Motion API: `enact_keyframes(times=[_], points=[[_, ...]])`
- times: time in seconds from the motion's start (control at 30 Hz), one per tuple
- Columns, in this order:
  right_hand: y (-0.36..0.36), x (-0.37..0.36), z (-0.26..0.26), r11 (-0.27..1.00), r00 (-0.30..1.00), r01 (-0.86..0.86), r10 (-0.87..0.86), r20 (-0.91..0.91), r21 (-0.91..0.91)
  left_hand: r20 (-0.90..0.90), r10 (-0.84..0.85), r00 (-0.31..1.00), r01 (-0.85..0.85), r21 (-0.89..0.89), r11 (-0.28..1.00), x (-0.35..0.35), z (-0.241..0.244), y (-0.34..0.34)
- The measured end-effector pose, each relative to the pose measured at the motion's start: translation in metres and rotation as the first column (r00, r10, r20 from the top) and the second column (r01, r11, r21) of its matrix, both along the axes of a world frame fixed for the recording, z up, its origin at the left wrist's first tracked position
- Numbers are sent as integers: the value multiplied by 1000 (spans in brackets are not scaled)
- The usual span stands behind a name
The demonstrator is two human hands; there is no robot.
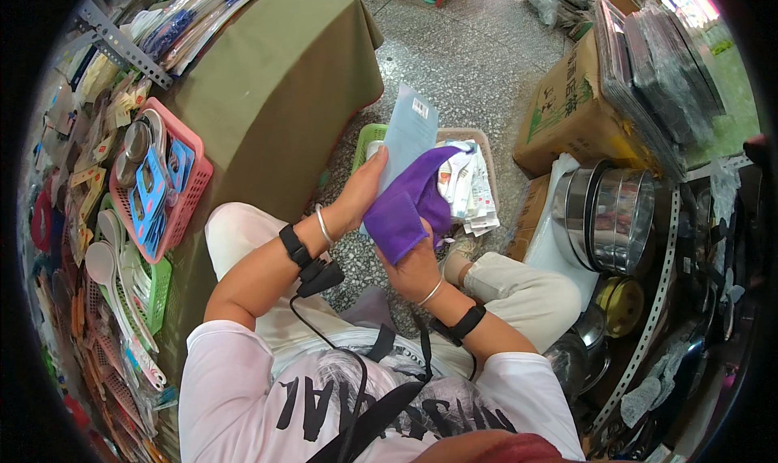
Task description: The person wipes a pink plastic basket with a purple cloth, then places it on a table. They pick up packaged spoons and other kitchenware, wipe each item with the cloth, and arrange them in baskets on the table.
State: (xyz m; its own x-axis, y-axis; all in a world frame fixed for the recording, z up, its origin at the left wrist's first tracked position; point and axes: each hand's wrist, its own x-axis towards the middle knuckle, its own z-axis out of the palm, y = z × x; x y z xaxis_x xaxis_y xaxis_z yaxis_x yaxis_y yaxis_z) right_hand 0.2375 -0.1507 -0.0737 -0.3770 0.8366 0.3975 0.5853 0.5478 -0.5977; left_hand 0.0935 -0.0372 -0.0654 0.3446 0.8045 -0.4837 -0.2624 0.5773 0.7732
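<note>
My left hand (358, 189) grips a flat, pale blue package (408, 128) that bears a barcode label near its top. In my right hand (416, 265) is a purple cloth (395, 220), partly folded, its upper end draped to the right. The cloth lies against the package's lower part and hides it there. Just beyond my hands, on the floor, stands a beige plastic basket (490, 159) holding white packets (480, 201) and a white plastic utensil (454, 180). A green basket (364, 139) adjoins it on the left, mostly covered by the package.
A cloth-covered table (285, 55) stands to my left, with a pink basket (197, 189) of packaged items and several ladles (103, 262) beside it. On my right are a cardboard box (562, 104), stacked trays (662, 68), round metal pans (620, 220) and a perforated metal shelf edge (659, 286).
</note>
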Motion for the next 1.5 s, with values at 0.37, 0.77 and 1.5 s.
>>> enact_keyframes(times=[0.37, 0.77, 1.5], points=[[69, 58, -16, 912, 881, 376, -406, -242, -161, -5, -307, 952, 307, 51, 950, 14, 15, -26], [49, 30, -23, 724, 599, 227, -631, -493, -651, -141, -72, 987, 111, 288, 951, 27, 12, -23], [-2, 10, 27, 745, 506, 16, -581, -637, -667, -701, -72, 709, 296, 203, 933, 113, -173, 61]])
